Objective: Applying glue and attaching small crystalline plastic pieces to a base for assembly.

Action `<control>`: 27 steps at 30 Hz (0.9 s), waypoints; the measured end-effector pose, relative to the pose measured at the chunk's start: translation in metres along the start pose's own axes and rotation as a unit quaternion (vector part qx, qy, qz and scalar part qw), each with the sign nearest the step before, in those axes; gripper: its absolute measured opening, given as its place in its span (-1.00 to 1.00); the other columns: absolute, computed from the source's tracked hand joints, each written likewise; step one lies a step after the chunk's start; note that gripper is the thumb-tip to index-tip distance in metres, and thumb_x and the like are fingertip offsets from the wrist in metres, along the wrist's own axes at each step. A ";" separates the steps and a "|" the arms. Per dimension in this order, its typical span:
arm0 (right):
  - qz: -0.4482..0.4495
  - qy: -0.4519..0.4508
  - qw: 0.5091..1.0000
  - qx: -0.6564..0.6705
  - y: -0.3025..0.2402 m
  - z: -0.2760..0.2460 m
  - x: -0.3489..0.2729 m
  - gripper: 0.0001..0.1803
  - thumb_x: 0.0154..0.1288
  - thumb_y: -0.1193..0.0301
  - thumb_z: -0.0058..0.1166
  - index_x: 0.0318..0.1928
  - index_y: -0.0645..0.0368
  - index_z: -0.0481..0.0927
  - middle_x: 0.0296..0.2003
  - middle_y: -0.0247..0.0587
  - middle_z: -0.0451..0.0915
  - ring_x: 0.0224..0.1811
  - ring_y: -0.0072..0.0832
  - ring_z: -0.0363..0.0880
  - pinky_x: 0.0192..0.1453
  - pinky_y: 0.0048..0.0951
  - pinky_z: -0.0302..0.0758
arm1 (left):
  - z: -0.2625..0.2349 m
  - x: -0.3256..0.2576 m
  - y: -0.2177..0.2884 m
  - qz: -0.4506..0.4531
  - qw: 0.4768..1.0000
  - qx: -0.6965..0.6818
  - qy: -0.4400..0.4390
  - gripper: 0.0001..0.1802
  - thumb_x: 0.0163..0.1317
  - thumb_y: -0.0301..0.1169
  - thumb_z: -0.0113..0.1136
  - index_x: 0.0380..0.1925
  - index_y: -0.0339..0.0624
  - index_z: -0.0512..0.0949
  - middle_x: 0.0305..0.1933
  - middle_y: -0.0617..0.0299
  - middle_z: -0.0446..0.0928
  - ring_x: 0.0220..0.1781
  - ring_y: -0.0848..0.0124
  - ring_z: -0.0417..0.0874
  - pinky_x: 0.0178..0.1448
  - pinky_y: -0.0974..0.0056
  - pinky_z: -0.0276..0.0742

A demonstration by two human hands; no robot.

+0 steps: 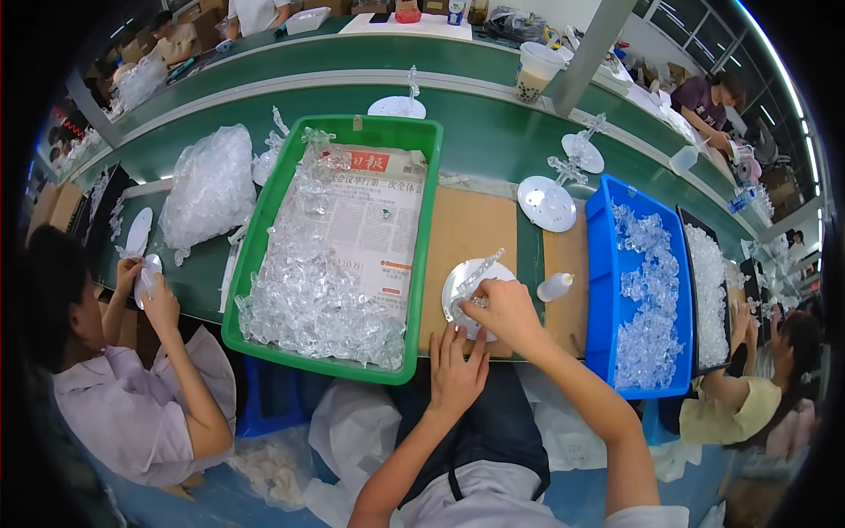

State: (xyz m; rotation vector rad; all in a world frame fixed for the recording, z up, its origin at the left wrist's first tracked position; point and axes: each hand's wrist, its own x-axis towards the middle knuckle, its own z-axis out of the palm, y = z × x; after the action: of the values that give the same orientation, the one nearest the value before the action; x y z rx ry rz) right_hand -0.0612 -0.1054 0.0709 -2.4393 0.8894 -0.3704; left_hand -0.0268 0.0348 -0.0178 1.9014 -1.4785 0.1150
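A clear round plastic disc [461,280] lies on a brown cardboard sheet [466,224] in front of me. My right hand [502,310] pinches a clear plastic branch-shaped piece [480,269] that stands tilted on the disc. My left hand [455,365] rests flat with fingers spread at the near rim of the disc, touching its edge and holding nothing. A small white squeeze bottle [557,286] lies just right of the disc.
A green bin [421,211] lined with newspaper holds several clear pieces at my left. A blue bin [597,290] of clear pieces stands at my right. Finished discs with branches [547,198] sit on the green conveyor [480,132]. People work on both sides.
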 end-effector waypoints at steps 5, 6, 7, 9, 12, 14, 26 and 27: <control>-0.007 0.000 0.999 -0.054 -0.004 0.001 0.005 -0.65 0.00 0.27 0.13 -0.55 0.40 0.57 -0.64 0.15 0.53 -0.53 -0.03 0.58 -0.36 -0.17 0.53 | -0.002 0.003 -0.004 0.006 1.000 0.003 -0.001 -0.53 0.13 -0.32 0.17 0.09 -0.09 0.49 0.03 -0.15 0.37 0.23 -0.05 0.31 0.29 -0.23 0.15; 0.004 -0.002 0.997 -0.079 -0.008 0.003 0.006 -0.66 0.00 0.27 0.13 -0.56 0.39 0.56 -0.64 0.15 0.53 -0.54 -0.02 0.58 -0.37 -0.16 0.53 | -0.003 0.003 -0.004 0.008 1.000 0.000 -0.001 -0.54 0.13 -0.32 0.16 0.09 -0.09 0.49 0.04 -0.14 0.37 0.24 -0.04 0.30 0.29 -0.22 0.15; 0.014 -0.003 0.994 -0.105 -0.010 0.004 0.007 -0.67 0.00 0.28 0.13 -0.57 0.38 0.54 -0.64 0.16 0.53 -0.54 -0.01 0.57 -0.38 -0.15 0.53 | -0.003 0.003 -0.005 0.008 1.000 -0.001 -0.002 -0.54 0.13 -0.32 0.16 0.09 -0.09 0.49 0.04 -0.14 0.37 0.24 -0.04 0.30 0.29 -0.22 0.15; 0.006 0.002 0.995 -0.101 -0.005 0.006 0.008 -0.67 0.01 0.28 0.13 -0.56 0.38 0.54 -0.63 0.16 0.53 -0.54 -0.01 0.57 -0.39 -0.14 0.53 | -0.004 0.003 -0.008 0.007 1.000 -0.023 -0.004 -0.53 0.13 -0.34 0.16 0.09 -0.09 0.48 0.03 -0.13 0.37 0.25 -0.03 0.30 0.30 -0.22 0.14; -0.005 0.016 0.996 -0.083 -0.005 0.010 0.004 -0.66 0.02 0.27 0.14 -0.55 0.37 0.53 -0.62 0.16 0.54 -0.54 0.00 0.58 -0.40 -0.13 0.53 | -0.004 0.002 -0.012 -0.007 0.999 -0.040 -0.019 -0.54 0.13 -0.36 0.15 0.09 -0.10 0.48 0.10 -0.16 0.35 0.27 -0.10 0.27 0.32 -0.20 0.12; -0.002 0.028 0.997 -0.074 -0.002 0.010 0.002 -0.66 0.03 0.26 0.14 -0.54 0.38 0.53 -0.62 0.16 0.54 -0.53 0.00 0.58 -0.40 -0.13 0.53 | -0.012 0.014 -0.011 -0.014 0.998 -0.065 -0.006 -0.53 0.16 -0.33 0.14 0.12 -0.10 0.45 0.19 -0.19 0.28 0.30 -0.13 0.23 0.33 -0.19 0.10; 0.039 0.099 0.993 0.049 0.002 0.018 -0.002 -0.67 -0.03 0.29 0.25 -0.45 0.33 0.49 -0.57 -0.02 0.57 -0.53 -0.15 0.60 -0.41 -0.30 0.51 | -0.014 0.019 -0.018 -0.014 0.998 -0.034 -0.054 -0.43 0.22 -0.22 0.11 0.26 0.05 0.32 0.38 -0.31 0.02 0.42 -0.22 0.00 0.40 -0.14 0.00; 0.045 0.109 0.991 0.067 0.004 0.022 -0.002 -0.67 -0.03 0.29 0.25 -0.45 0.32 0.49 -0.58 -0.02 0.56 -0.54 -0.17 0.60 -0.41 -0.31 0.50 | -0.013 0.018 -0.018 -0.014 0.998 -0.032 -0.055 -0.43 0.22 -0.22 0.11 0.26 0.07 0.32 0.37 -0.33 0.00 0.42 -0.22 -0.01 0.41 -0.13 -0.01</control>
State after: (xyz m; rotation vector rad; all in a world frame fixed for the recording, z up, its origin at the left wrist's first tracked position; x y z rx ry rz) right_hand -0.0553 -0.0984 0.0502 -2.2562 1.0273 -0.6509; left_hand -0.0002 0.0291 -0.0079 1.9012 -1.5084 -0.0504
